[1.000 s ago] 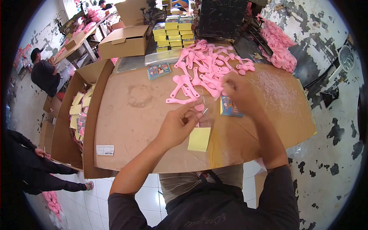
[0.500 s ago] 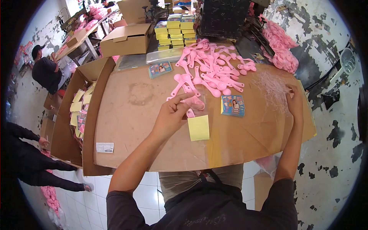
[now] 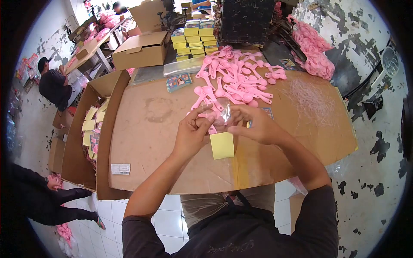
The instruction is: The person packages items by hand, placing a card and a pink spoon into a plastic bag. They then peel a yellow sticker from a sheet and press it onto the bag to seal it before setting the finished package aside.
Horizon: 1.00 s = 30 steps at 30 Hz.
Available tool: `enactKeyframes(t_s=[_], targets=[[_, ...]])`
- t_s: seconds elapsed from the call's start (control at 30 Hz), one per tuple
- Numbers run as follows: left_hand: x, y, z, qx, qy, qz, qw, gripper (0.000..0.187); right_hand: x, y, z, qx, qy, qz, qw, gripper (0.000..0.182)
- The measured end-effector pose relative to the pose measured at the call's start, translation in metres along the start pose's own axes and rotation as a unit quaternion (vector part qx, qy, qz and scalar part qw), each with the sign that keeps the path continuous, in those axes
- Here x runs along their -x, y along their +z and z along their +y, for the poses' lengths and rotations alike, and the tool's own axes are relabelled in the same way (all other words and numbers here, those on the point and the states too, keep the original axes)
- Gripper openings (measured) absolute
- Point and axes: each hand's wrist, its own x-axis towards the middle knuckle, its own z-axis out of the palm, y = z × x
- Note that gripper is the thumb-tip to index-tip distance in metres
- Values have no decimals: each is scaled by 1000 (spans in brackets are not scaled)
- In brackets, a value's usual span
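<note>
My left hand (image 3: pixel 191 130) is closed on the top of a clear plastic bag (image 3: pixel 223 114), with a yellow card (image 3: pixel 222 145) hanging below and a bit of pink spoon showing above the card. On the bag's other side is my right hand (image 3: pixel 254 124), its fingers bent and pressed at the plastic. Whether it also holds a strand is too small to tell. Just beyond both hands lies a pile of pink spoons (image 3: pixel 234 75). A stack of printed cards (image 3: pixel 267 112) is mostly hidden behind my right hand.
An open carton (image 3: pixel 101 172) with packed yellow cards stands at the left. Thin clear strands (image 3: pixel 312 103) lie at the right of the cardboard surface (image 3: pixel 146 146). Card stacks (image 3: pixel 198 36) and a closed box (image 3: pixel 140 49) are at the back. Other people are at the left.
My right hand has moved left from the clear strands to the bag at my left hand. It now covers most of the printed card stack.
</note>
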Motion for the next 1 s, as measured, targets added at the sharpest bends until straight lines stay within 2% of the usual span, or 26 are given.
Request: enactKeyframes(t_s=[0.07,0.13,0.27,0.47,0.57,0.67,0.83,1.0], targets=[[0,-7,-2,-43,17,-15,999,41,-7,7,15,-79,22,-14,996,34],[-1,-7,3,-13,10,-16,1000,39,-15,10,26,-135,19,-17,990,35],[-1,-10,12,5,-48,-30,998,33,-15,4,36,-131,13,-11,991,31],[-3,-17,-5,-21,-91,-27,995,26,-12,1,37,-142,12,9,990,24],[-3,-15,-2,-17,-69,-12,997,23,-13,-1,40,-133,15,20,991,21],[-4,-18,-12,-70,-18,-8,997,23,-12,0,40,-155,24,39,987,19],[-4,-17,-10,-58,-10,-12,998,23,-13,-3,50,-156,14,44,987,20],[-4,-21,-10,-59,-15,-29,998,23,-12,-15,51,-74,24,11,997,22]])
